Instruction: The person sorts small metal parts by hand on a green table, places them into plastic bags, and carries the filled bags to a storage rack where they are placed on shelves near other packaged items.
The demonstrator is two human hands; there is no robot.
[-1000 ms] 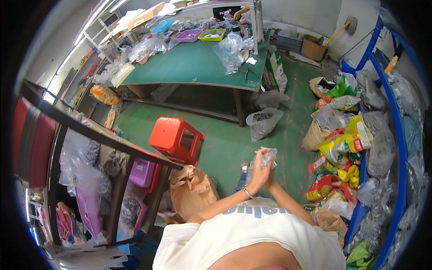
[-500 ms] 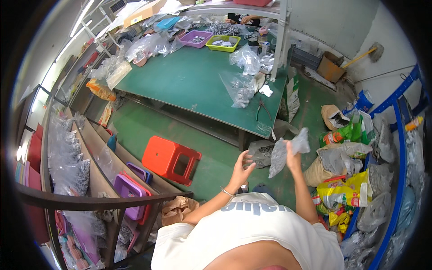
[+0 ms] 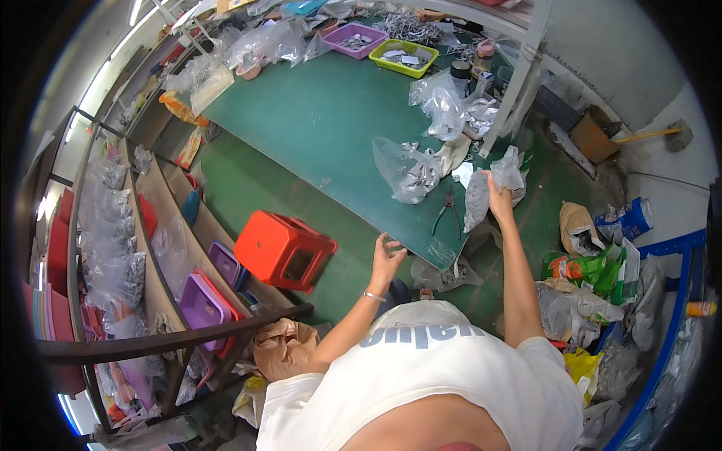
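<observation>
In my right hand (image 3: 499,199) is a clear plastic bag (image 3: 476,201) full of small grey pieces, gripped by its upper part and raised by the table's near right corner. My left hand (image 3: 387,259), fingers apart and holding nothing, is close to the front edge of the green table (image 3: 301,135). Between the two hands, dark-handled pliers (image 3: 447,213) lie on the tabletop. Just beyond them rests an opened clear bag (image 3: 416,179) of shiny metal pieces, beside a white scrap of paper (image 3: 463,174).
A purple basket (image 3: 355,40) and a yellow-green basket (image 3: 404,58) hold parts at the back. An orange-red stool (image 3: 274,250) stands on the floor to the left, near a curved shelf rail (image 3: 165,343). Sacks (image 3: 587,264) and a blue rack (image 3: 681,301) line the right.
My view has come nearer the table and turned. My right hand has carried the bag forward to the table corner, and my left hand has moved up beside the table edge.
</observation>
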